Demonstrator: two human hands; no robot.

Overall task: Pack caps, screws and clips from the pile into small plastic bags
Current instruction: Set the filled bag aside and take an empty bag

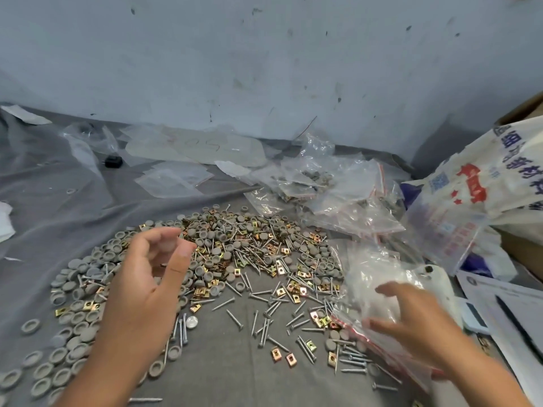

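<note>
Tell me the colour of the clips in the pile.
Brassy gold, some coppery; the clips show best in the head view.

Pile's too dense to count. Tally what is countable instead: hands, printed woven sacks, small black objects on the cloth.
Hands: 2 (left hand, right hand)
Printed woven sack: 1
Small black object: 1
Total: 4

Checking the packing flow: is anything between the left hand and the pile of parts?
Nothing visible. The left hand hovers right over the pile, fingers loosely curled. The right hand rests on the small bags beside it.
</note>
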